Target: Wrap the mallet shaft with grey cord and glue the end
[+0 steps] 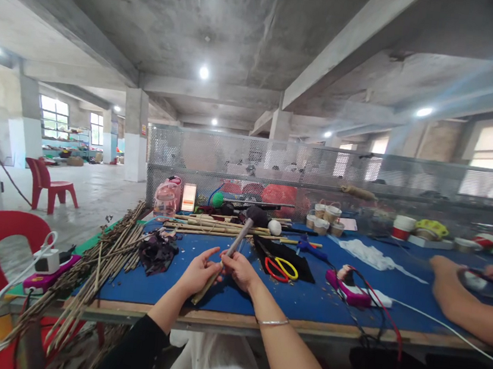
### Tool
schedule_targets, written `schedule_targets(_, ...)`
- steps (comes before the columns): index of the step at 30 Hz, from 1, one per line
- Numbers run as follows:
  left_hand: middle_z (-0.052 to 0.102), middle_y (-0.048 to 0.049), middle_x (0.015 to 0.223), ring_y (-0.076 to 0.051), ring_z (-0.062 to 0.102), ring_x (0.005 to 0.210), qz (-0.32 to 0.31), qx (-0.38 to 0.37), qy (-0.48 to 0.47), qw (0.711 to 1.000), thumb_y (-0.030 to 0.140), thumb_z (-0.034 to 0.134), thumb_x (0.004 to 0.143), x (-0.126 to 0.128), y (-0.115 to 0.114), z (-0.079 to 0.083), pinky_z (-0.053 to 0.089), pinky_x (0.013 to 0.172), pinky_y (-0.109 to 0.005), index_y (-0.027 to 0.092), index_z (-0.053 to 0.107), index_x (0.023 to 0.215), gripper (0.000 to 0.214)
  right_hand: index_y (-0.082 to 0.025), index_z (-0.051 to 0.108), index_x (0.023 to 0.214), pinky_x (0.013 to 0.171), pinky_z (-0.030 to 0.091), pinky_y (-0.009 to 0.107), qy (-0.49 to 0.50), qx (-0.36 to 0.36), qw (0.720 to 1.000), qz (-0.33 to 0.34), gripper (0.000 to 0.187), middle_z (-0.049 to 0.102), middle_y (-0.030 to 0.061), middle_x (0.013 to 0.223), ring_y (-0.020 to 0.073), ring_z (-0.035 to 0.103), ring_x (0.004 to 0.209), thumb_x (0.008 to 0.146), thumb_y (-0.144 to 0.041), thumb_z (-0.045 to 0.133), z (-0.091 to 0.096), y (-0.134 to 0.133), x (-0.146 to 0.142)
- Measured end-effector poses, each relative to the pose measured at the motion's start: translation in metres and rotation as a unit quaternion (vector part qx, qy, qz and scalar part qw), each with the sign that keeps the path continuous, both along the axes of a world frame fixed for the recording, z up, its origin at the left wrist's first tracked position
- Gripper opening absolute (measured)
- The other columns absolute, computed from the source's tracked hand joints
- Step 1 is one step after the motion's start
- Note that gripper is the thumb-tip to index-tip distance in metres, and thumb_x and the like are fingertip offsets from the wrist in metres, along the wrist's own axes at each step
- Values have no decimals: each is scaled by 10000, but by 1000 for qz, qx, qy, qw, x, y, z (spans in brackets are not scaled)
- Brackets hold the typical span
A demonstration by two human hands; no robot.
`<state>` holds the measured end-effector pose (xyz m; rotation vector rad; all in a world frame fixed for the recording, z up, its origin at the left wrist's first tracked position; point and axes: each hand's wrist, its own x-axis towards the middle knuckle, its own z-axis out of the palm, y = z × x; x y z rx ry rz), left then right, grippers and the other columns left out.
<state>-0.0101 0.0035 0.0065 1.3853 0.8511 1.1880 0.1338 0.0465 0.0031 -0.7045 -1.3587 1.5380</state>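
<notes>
My left hand is closed around the lower part of a stick, its index finger and thumb partly stretched out. My right hand pinches the same stick just above, close to the left fingertips. The stick slants up and away. Its upper shaft looks grey and wrapped, and a dark rounded head tops it; the bare tan lower end shows below my hands. Scissors with red and yellow handles lie on a black cloth right of my hands. Crumpled dark material lies to the left.
Dry stalks are heaped along the left of the blue tabletop. Pale sticks lie behind my hands. A purple power strip with cords sits to the right. Another person's arm reaches in at far right. A mesh partition stands behind.
</notes>
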Motion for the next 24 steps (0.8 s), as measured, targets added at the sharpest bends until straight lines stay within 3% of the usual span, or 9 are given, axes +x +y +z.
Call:
schedule_targets(3, 591, 16, 654, -104, 548, 508, 21, 4, 40, 999, 414, 660, 710, -1, 1, -5, 402, 495, -221, 107, 356, 1318, 746, -169, 512, 718, 490, 282, 227, -24, 13, 1000, 1, 428, 480, -63, 520, 74, 390, 463, 565, -479, 766, -2, 0, 0)
schedule_targets(8, 497, 67, 606, -70, 471, 539, 84, 80, 49, 992, 286, 762, 598, 0, 6, -11, 375, 535, -197, 99, 494, 1166, 655, -168, 501, 721, 479, 247, 223, -27, 22, 999, -15, 437, 464, -70, 528, 64, 362, 462, 565, -479, 766, -1, 1, -1)
schedule_targets(17, 566, 22, 643, -117, 541, 548, 52, 36, 45, 997, 431, 630, 723, 2, 1, -4, 386, 458, -209, 100, 350, 1308, 729, -178, 507, 762, 487, 265, 233, -8, 20, 1000, -9, 432, 442, -78, 516, 72, 358, 453, 573, -474, 758, -2, 3, 0)
schedule_targets(24, 513, 66, 600, -69, 472, 524, 104, 82, 55, 990, 294, 756, 594, -1, 7, -9, 374, 521, -196, 90, 479, 1213, 708, -176, 498, 738, 474, 224, 233, -11, 30, 999, -23, 420, 415, -86, 504, 64, 316, 448, 584, -471, 753, -2, 2, 0)
